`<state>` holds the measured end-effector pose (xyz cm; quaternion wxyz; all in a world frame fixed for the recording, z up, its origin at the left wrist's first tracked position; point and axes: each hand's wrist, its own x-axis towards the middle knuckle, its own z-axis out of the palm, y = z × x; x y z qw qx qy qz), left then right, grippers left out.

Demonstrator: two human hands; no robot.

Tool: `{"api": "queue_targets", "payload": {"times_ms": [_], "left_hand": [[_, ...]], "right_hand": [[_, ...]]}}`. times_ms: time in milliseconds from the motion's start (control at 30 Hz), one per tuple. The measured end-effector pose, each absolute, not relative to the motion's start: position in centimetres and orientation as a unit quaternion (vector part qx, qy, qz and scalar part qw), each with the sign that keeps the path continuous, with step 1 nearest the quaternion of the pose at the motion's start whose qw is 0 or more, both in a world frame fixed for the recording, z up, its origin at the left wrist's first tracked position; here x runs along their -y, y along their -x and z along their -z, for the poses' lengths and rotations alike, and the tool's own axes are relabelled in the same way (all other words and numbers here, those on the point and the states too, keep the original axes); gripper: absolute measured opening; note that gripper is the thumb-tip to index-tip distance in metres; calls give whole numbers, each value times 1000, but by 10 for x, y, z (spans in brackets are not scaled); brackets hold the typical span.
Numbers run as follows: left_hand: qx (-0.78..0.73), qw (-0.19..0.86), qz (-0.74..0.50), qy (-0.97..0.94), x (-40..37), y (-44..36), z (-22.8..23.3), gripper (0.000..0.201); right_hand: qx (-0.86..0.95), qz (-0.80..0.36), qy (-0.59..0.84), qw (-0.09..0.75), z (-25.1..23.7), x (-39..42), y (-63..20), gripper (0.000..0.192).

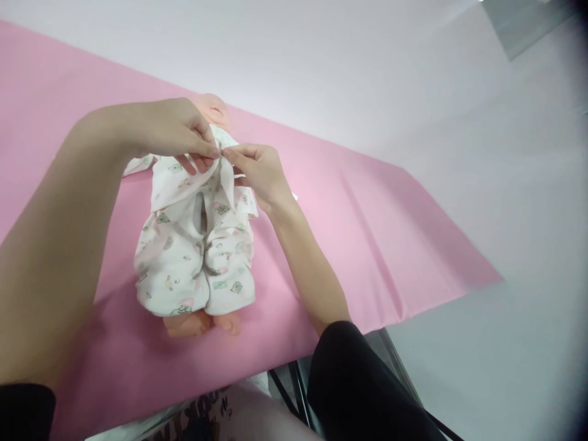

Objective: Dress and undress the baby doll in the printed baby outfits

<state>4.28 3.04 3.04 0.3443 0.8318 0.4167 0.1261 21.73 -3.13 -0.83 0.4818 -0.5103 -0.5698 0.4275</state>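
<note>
A baby doll [214, 109] lies on its back on a pink sheet [358, 214], head away from me. It wears a white printed romper [193, 257], and its bare feet [202, 323] stick out at the near end. My left hand [177, 128] pinches the romper's left front flap near the doll's neck. My right hand [260, 168] pinches the opposite edge of the garment right beside it, fingertips almost touching. The romper's front gapes open below my hands.
The pink sheet covers a table that runs from upper left to lower right. A pale wall [367, 61] stands behind it and a grey floor [482, 355] lies to the right. Dark table legs [294, 386] show under the near edge.
</note>
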Motion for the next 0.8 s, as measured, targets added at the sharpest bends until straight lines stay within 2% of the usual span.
{"api": "queue_targets", "payload": {"times_ms": [200, 367, 567, 667, 800], "left_hand": [[-396, 343, -118, -844, -29, -44, -29, 39], [-410, 337, -112, -840, -25, -46, -32, 40], [-423, 330, -110, -836, -32, -43, -24, 41], [-425, 331, -99, -837, -35, -43, -22, 36], [-444, 328, -75, -830, -29, -48, -27, 39]], "right_hand": [[584, -395, 534, 466, 5, 34, -213, 15], [584, -438, 534, 428, 2, 35, -215, 13], [604, -436, 531, 404, 6, 34, -219, 8], [618, -409, 541, 398, 12, 32, -217, 8], [647, -312, 561, 411, 21, 30, -210, 10]]}}
